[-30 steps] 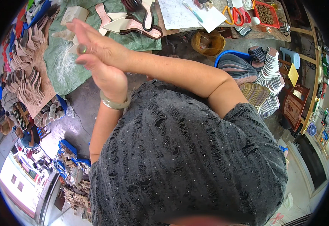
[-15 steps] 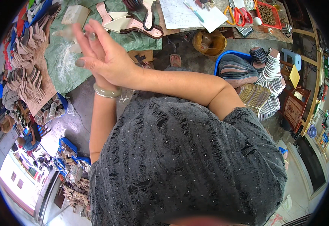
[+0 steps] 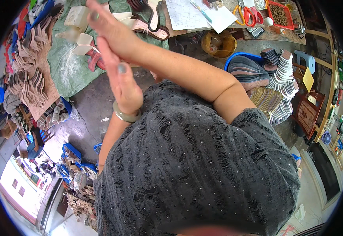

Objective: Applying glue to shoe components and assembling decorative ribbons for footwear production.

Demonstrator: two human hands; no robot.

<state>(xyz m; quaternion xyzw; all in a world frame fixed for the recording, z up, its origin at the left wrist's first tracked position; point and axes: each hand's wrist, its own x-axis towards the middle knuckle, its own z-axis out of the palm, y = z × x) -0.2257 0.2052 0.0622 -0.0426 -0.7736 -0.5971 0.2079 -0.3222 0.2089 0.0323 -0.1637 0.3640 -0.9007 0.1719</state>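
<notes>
My right hand (image 3: pixel 114 33) reaches over the green cloth (image 3: pixel 67 65) with its fingers stretched out. Just below it is my left hand (image 3: pixel 122 82), a pale bangle at the wrist, fingers straight and pointing up. The two hands overlap or touch near the fingers; neither shows anything held. Beside the left fingertips lies a pink and white shoe-sole piece (image 3: pixel 94 57). Beyond the right hand, dark-edged pink sole pieces (image 3: pixel 153 30) rest on the cloth, partly covered by the hand. A whitish block-shaped container (image 3: pixel 76 17) stands at the cloth's far left.
Stacked curved sole pieces (image 3: pixel 34 84) cover a board at left. Papers (image 3: pixel 187 15), orange-handled scissors (image 3: pixel 240 16) and a red tray (image 3: pixel 280 17) of small brown pieces lie on the far table. A yellowish bucket (image 3: pixel 218 43) and a blue tub (image 3: pixel 234 57) with bundled soles stand at right.
My left hand has drawn back toward my body and right, uncovering the pink and white piece. My right hand has slid a little farther up, its fingers still straight.
</notes>
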